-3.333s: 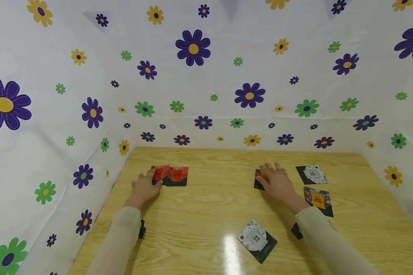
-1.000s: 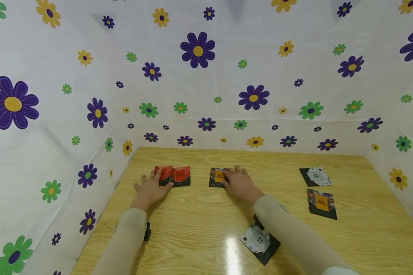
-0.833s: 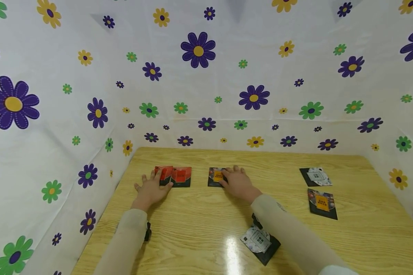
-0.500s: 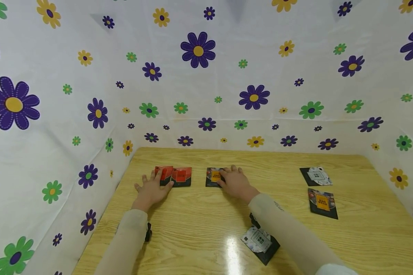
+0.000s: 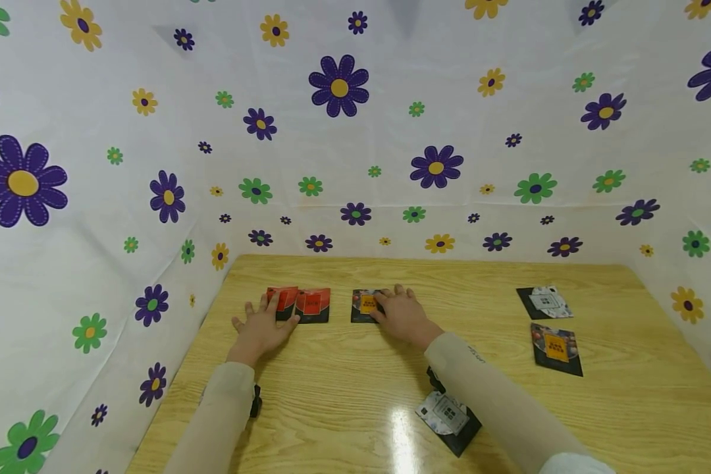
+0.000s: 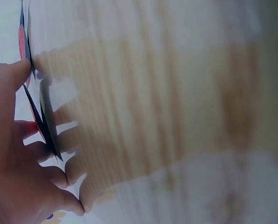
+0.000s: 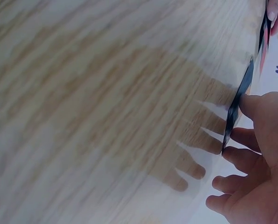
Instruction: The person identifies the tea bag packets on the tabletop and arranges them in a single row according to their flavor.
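Two flat red-and-black sachets lie side by side at the back left of the table in the head view. My left hand [image 5: 261, 332] has its fingers spread over the left red sachet [image 5: 282, 299], and its thumb reaches the edge of the right red sachet [image 5: 312, 305]. To the right, a dark sachet with an orange label [image 5: 364, 305] lies flat, partly covered by my right hand [image 5: 404, 317]. In the right wrist view, the thumb and some fingertips of my right hand [image 7: 255, 154] press on this sachet [image 7: 237, 105], the other fingers spread beside it.
At the right of the wooden table [image 5: 332, 395] lie a white-and-black sachet [image 5: 546, 302] and another orange-labelled sachet [image 5: 555, 349]. Near the front, a white-and-black sachet [image 5: 448, 418] lies slanted beside the right sleeve. Flower-printed white cloth [image 5: 391, 131] surrounds the table behind and at the sides.
My right hand has slid the orange-labelled sachet left across the table toward the red pair, slowing over the last second. My left hand stays on the red sachets.
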Demonstrator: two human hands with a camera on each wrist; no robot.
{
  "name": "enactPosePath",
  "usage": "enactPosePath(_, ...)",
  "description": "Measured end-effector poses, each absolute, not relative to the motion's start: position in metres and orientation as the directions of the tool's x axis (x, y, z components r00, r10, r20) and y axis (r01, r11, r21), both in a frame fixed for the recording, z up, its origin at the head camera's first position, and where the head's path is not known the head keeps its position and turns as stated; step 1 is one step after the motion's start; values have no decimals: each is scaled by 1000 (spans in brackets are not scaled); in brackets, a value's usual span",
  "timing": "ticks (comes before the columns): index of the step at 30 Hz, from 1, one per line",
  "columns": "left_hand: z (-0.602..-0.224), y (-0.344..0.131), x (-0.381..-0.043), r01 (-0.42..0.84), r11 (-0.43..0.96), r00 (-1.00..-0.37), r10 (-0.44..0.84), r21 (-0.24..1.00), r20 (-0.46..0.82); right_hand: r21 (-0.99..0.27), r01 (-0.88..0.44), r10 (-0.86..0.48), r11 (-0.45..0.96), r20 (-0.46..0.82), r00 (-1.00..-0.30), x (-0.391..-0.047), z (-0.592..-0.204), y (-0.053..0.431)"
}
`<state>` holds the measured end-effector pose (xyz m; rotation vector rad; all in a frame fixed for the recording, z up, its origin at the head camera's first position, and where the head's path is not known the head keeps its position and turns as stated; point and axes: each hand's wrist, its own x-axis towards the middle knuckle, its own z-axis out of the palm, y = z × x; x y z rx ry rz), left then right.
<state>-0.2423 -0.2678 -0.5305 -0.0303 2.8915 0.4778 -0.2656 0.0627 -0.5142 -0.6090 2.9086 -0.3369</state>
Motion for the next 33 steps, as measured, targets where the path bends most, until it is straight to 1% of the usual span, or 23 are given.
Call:
enactPosePath(10,-534,-270,-243,-64,942,-977,7,328,-212,-230,-399,-426,888,-83,-901,-267,-516,57)
enactPosePath(17,-532,-266,-242,-78,929,-976,2,361,-216,-225,-404,-430,887,-80,-899,-267,-520,54)
enactPosePath(23,-531,-267,-240,-65,938,-977,9,342,-212,-241,-406,-432,881,-62,-900,-265,-518,57)
enactPosePath(27,-532,-268,-243,-66,936,-977,10,345,-213,-271,-414,-436,869,-20,-900,-259,-509,77)
enactPosePath(33,-533,-269,-244,-75,937,-975,2,340,-220,-319,-377,-392,869,20,-920,-248,-496,129)
